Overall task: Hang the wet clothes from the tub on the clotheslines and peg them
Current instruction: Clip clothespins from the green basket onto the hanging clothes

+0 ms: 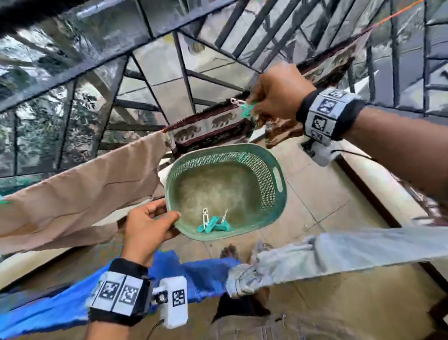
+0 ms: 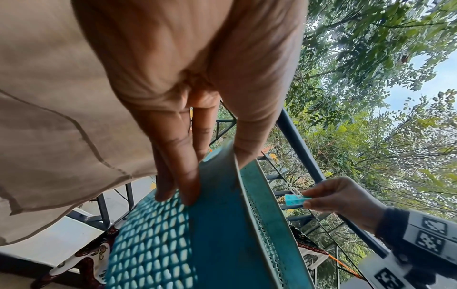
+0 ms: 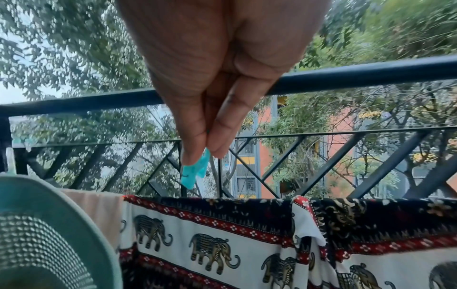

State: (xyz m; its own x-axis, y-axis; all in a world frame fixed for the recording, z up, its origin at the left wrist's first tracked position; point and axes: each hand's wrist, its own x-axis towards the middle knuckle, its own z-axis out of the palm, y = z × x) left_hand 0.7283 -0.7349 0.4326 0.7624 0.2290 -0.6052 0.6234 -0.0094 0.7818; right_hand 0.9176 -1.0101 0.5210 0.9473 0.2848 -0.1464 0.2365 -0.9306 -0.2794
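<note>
Nearly done — the green tub (image 1: 270,175), gripped at its 8 o'clock rim by the left hand (image 1: 149,229), holds only spare pegs (image 1: 214,224), while the right hand (image 1: 278,94) pinches a turquoise peg (image 1: 246,109) above the hung elephant-print cloth (image 1: 206,128) — still unpegged.

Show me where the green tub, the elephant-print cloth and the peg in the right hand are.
green tub (image 1: 270,177): head view, on its perforated right wall.
elephant-print cloth (image 3: 210,248): right wrist view, on an elephant in the white band.
peg (image 3: 191,174): right wrist view, on its turquoise body below the fingertips.
</note>
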